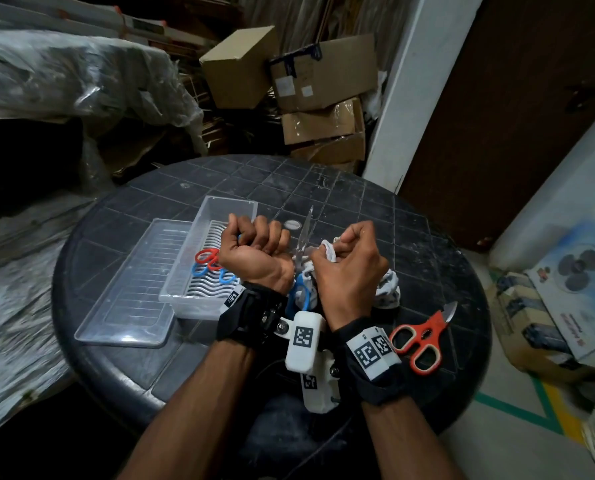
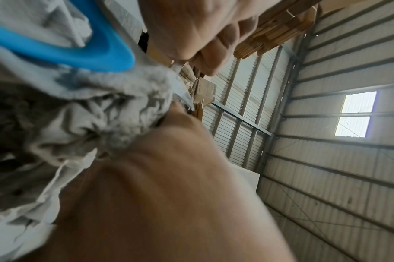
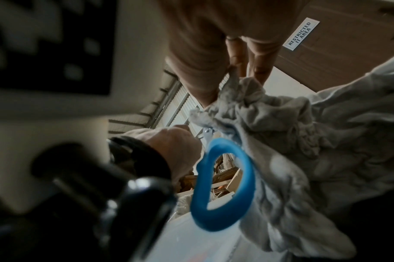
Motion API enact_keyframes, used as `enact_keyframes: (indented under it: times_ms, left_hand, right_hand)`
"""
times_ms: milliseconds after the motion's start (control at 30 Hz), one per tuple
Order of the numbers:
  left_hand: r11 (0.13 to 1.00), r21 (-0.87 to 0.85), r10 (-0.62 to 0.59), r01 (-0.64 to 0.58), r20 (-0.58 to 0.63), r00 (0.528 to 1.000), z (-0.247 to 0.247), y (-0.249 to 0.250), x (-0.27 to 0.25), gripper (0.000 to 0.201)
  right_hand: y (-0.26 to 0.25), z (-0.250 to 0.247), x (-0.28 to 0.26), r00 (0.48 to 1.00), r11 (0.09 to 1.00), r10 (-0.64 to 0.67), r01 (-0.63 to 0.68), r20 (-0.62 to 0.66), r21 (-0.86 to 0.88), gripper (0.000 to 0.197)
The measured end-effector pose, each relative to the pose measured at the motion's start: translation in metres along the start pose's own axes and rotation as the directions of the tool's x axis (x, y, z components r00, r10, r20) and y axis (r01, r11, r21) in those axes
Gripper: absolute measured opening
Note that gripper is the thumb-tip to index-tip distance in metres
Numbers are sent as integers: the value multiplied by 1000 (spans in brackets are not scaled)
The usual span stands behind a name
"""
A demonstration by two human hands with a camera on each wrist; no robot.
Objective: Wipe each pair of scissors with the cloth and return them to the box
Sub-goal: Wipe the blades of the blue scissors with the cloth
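Blue-handled scissors (image 1: 305,237) stand with a blade pointing up between my hands over the black round table (image 1: 358,202). One blue loop (image 3: 225,186) hangs free below. My left hand (image 1: 254,247) is a fist, and a bit of blue handle shows inside it. My right hand (image 1: 351,261) grips the white cloth (image 1: 327,251) bunched against the scissors near the pivot. The rest of the cloth (image 3: 303,141) droops to the right. The clear plastic box (image 1: 233,202) lies just left of my left hand, with red-handled (image 1: 206,255) and blue-handled scissors (image 1: 199,270) inside.
The box's clear lid (image 1: 133,289) lies flat to its left. Orange-handled kitchen scissors (image 1: 420,337) lie on the table by my right wrist. Cardboard boxes (image 1: 323,84) are stacked behind the table. A printed fan carton (image 1: 573,271) sits on the floor at right.
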State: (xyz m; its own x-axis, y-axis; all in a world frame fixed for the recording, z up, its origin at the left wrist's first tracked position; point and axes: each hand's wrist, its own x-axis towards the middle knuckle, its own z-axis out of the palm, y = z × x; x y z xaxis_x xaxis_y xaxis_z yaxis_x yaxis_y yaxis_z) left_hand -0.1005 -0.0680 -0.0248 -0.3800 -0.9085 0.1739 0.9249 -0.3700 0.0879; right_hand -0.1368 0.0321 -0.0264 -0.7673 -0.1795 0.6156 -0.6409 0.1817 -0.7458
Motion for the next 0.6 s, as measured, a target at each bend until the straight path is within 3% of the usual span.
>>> enact_keyframes:
  times_ms: [233,600]
  left_hand:
    - [1000,24,16,-16,7,1000,-1,3,2,46]
    - [1000,-14,-12,11,-29,1000,-1,1,1,50]
  right_hand:
    - [-4,-6,-2,981,991,-51,26,188,131,41]
    - [5,-11,8,994,996,-21,11,107,87,42]
